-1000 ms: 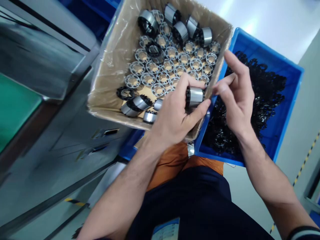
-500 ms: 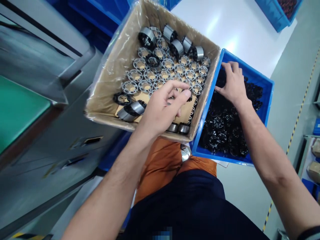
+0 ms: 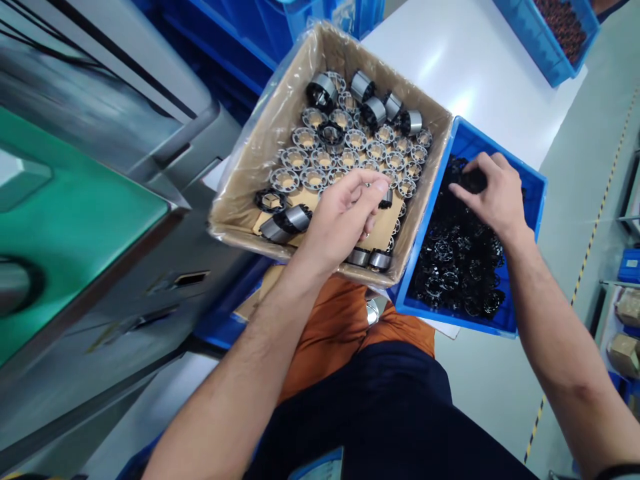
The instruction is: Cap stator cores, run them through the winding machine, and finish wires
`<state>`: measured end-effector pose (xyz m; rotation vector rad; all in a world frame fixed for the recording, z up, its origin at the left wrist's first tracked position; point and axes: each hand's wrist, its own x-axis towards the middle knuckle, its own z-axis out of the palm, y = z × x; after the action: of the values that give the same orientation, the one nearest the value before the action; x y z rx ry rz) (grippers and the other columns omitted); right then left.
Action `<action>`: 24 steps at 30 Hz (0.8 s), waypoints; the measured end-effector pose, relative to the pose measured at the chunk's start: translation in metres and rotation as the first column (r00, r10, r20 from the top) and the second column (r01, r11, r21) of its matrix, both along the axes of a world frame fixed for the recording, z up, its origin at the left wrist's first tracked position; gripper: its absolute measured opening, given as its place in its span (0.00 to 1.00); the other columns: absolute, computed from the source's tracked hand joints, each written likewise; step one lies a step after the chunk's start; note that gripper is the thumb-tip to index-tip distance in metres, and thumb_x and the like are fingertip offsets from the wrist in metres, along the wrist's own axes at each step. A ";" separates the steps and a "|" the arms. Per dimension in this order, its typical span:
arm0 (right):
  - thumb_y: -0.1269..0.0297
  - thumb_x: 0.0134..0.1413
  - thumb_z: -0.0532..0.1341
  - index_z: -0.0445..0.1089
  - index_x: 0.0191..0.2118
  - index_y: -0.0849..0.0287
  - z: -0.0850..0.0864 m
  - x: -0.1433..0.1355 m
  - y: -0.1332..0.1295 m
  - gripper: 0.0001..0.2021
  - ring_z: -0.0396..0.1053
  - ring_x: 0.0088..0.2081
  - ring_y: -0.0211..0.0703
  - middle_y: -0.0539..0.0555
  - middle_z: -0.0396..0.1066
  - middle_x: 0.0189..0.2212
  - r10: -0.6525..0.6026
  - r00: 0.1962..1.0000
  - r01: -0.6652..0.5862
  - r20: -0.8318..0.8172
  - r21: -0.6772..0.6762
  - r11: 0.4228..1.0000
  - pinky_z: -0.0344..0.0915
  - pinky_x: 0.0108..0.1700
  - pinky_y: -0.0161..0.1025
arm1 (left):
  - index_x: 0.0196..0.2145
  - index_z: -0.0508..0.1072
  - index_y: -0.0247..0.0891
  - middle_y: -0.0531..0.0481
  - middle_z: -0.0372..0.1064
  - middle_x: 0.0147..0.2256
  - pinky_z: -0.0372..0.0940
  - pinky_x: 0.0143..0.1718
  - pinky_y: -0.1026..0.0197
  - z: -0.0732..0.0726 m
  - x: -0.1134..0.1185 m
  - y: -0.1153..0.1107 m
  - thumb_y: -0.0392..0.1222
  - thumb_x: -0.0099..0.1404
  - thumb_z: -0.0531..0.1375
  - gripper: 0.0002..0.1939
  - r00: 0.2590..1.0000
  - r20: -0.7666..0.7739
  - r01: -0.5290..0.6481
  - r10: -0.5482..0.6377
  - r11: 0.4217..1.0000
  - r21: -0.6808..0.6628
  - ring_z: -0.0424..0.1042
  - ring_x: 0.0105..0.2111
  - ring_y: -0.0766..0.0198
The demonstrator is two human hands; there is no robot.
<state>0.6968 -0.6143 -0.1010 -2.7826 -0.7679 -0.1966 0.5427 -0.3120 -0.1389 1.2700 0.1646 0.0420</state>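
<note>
My left hand [image 3: 343, 217] is closed over the cardboard box [image 3: 240, 193], thumb and forefinger pinched together. A metal motor core [image 3: 386, 199] with black end shows at its fingertips, mostly hidden by the hand. In the blue bin [image 3: 531, 200], my right hand [image 3: 495, 193] has thumb and fingers curled round a black plastic ring [image 3: 474, 180], close above a heap of similar black rings [image 3: 445, 267]. Bare slotted metal cores [image 3: 323, 159] stand in rows in the box. Several cores with black ends [image 3: 374, 112] lie on top of them, some tipped over.
A grey machine with a green top [image 3: 75, 227] is on the left. Blue bins [image 3: 270, 33] stand behind the box. On the white table [image 3: 430, 60], another blue bin holds small reddish-brown parts [image 3: 560, 30]. Shelves [image 3: 625, 300] are at the far right.
My right hand has drawn back toward me and slightly right, with a black ring now showing between its fingers. My left hand keeps its pinch. The whole view has shifted a little.
</note>
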 end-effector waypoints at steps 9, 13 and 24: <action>0.35 0.63 0.80 0.78 0.43 0.46 0.007 -0.078 0.071 0.22 0.78 0.41 0.55 0.51 0.80 0.39 0.177 0.982 -0.109 -0.061 0.581 0.807 0.80 0.48 0.59 | 0.48 0.76 0.44 0.51 0.70 0.41 0.72 0.30 0.66 0.021 -0.006 -0.007 0.40 0.61 0.73 0.18 0.991 -0.133 0.002 -0.031 0.977 -0.212 0.73 0.37 0.64; 0.47 0.63 0.83 0.83 0.45 0.44 0.017 -0.087 0.101 0.15 0.78 0.45 0.58 0.52 0.82 0.41 0.388 0.921 -0.258 -0.040 0.685 0.682 0.81 0.52 0.62 | 0.43 0.74 0.43 0.55 0.66 0.32 0.62 0.20 0.65 0.028 -0.013 -0.018 0.61 0.68 0.79 0.25 0.986 -0.100 0.115 -0.137 0.973 -0.199 0.66 0.25 0.67; 0.44 0.69 0.79 0.91 0.52 0.40 0.012 -0.092 0.089 0.13 0.83 0.47 0.54 0.51 0.87 0.45 0.500 0.840 -0.153 -0.208 0.794 0.588 0.82 0.57 0.58 | 0.40 0.77 0.44 0.56 0.69 0.28 0.59 0.20 0.63 0.027 -0.022 -0.016 0.63 0.70 0.80 0.24 0.994 0.001 0.110 -0.111 0.992 -0.068 0.64 0.20 0.68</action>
<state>0.6045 -0.5257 -0.0895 -1.7371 -0.8317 0.1335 0.5203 -0.3277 -0.1114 1.2100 0.0971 -0.0602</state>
